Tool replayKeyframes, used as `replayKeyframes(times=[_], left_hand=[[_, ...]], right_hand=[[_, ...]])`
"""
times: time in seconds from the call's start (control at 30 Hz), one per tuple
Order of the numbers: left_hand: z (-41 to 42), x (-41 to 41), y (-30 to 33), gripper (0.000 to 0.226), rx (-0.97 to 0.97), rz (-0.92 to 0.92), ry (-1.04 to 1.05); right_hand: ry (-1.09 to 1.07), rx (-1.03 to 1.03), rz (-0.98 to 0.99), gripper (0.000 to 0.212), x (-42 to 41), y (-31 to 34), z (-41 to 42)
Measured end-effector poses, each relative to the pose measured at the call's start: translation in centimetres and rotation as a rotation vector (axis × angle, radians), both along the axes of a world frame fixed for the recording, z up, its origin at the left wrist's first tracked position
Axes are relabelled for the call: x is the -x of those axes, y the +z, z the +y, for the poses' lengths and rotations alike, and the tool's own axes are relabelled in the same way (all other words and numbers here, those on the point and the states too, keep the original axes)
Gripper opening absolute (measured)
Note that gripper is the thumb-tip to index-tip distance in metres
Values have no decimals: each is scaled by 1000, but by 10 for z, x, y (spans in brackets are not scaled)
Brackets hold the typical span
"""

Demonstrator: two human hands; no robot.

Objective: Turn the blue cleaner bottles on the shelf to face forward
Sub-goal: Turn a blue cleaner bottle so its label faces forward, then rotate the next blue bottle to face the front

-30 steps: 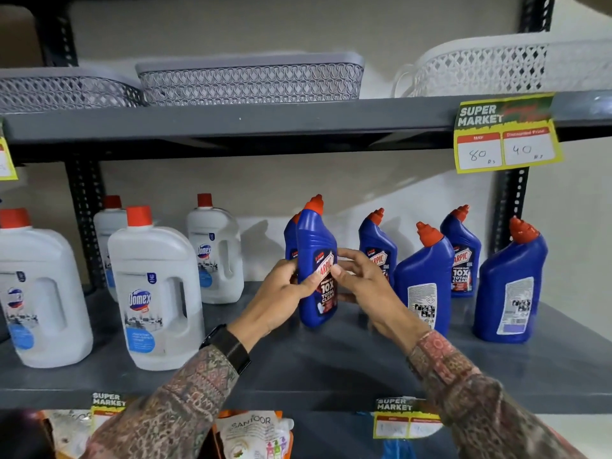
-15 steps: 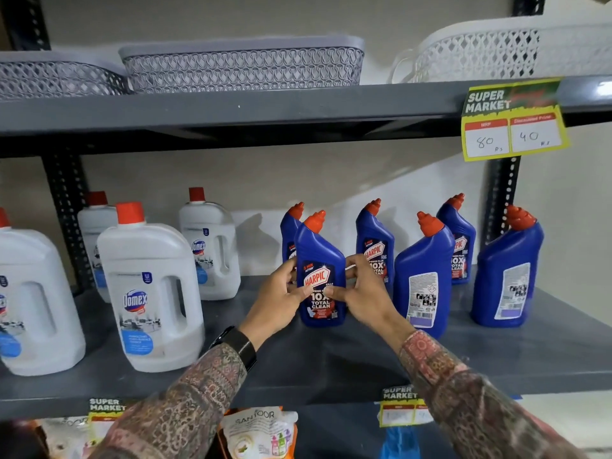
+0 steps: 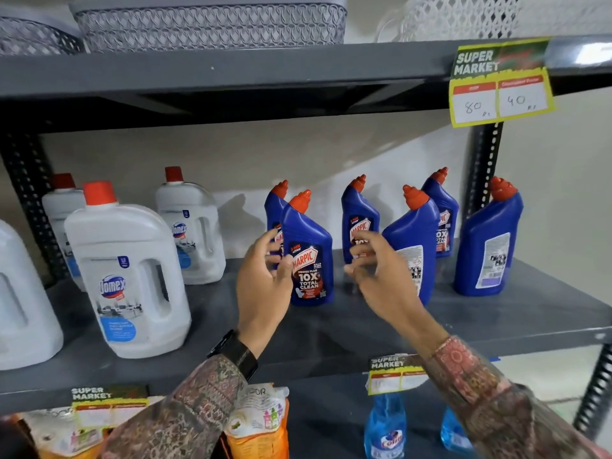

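Several blue cleaner bottles with orange caps stand on the grey middle shelf (image 3: 496,313). The front left bottle (image 3: 309,256) stands upright with its Harpic label facing me. My left hand (image 3: 261,279) hovers open just left of it, fingers apart, barely off its side. My right hand (image 3: 381,276) is open in front of a bottle (image 3: 415,240) that shows its back label. A far right bottle (image 3: 488,243) also shows its back label. Three bottles behind, at back left (image 3: 274,207), middle (image 3: 359,213) and back right (image 3: 442,213), show front labels.
White Domex jugs (image 3: 126,276) stand on the left of the same shelf. Mesh baskets (image 3: 208,24) sit on the shelf above, whose edge carries a yellow price tag (image 3: 500,84). Pouches (image 3: 261,422) and light blue spray bottles (image 3: 385,425) fill the shelf below.
Both hands have let go of the front left bottle, which now stands on the shelf with its label forward. My right hand has moved right, toward the bottle showing its back label.
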State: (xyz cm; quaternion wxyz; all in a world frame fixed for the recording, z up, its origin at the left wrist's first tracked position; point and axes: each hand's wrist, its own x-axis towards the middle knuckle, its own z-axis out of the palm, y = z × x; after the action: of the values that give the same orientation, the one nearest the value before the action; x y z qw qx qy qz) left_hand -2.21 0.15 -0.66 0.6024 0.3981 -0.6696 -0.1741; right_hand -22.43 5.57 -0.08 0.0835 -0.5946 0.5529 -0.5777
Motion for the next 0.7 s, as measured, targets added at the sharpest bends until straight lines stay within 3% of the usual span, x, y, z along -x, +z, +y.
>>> replayKeyframes(times=[0.1,0.23,0.4,0.53,0.7], left_hand=[[19,30,7,33,121,3,-68],[25,82,14,37,-75,-85,-331],[22,138,9,64,-302,-96,-508],[21,156,-2,48,-336,-51,-478],[20,160,-8,44,-326,-29,-424]], right_hand=[[-29,189,-42,43,27,13,20],[-210,383,-83,39,70,23,36],[-144,101,-75,53,121,10,36],[111,-115,-58,52,141,4,29],[173,-123,-62,37,146,1,18]])
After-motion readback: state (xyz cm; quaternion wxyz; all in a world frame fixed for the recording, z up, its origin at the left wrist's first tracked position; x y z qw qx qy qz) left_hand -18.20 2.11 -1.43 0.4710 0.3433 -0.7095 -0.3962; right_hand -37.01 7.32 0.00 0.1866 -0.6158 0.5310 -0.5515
